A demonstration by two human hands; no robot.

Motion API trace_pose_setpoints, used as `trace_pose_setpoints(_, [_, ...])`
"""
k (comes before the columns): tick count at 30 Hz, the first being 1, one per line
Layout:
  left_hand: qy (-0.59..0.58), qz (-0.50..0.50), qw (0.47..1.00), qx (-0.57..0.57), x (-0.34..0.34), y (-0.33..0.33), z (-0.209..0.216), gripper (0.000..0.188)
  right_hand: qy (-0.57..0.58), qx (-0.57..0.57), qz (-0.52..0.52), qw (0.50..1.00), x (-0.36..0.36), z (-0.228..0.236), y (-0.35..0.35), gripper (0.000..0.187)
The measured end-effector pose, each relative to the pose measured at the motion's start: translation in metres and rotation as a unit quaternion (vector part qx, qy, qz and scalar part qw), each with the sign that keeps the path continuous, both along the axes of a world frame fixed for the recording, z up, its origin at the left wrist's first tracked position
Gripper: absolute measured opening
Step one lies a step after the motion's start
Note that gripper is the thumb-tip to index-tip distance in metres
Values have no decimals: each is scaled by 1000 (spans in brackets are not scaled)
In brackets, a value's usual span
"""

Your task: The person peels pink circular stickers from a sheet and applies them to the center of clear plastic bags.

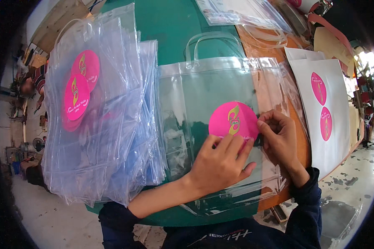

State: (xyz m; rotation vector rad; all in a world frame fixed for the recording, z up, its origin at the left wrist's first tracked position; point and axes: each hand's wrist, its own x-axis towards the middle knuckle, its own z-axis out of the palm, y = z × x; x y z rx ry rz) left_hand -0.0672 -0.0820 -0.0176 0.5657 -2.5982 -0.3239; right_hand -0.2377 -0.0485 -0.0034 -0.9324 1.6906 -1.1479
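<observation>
A clear plastic bag (pixel 178 145) with a looped handle lies flat in front of me. On its front is a round pink sticker (pixel 220 120) with a green-yellow emblem. My left hand (pixel 220 166) rests over the sticker's lower edge, its fingers bent and its thumb held apart, gripping nothing. Thumb and forefinger of my right hand (pixel 280 139) pinch the sticker's right edge; its other fingers curl underneath. My left fingers hide the lower part of the sticker. Whether its whole underside touches the bag I cannot tell.
A thick pile of clear bags (pixel 112 145) with similar pink stickers stands close on the left. White sheets (pixel 326 157) bearing pink round stickers lie on the right. More clear plastic (pixel 241 12) lies at the back. The table has a green surface (pixel 166 25). Another person (pixel 39 79) is at far left.
</observation>
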Motion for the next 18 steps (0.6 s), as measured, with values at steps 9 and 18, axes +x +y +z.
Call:
trace_pose_setpoints(9, [-56,34,998,21,-2,-5,1,62,18,-7,-2,1000,-4,-2,1,8])
trace_pose_setpoints(18, [3,-8,999,35,-3,-5,1,59,8,1,1,1000,-7,-7,-1,8])
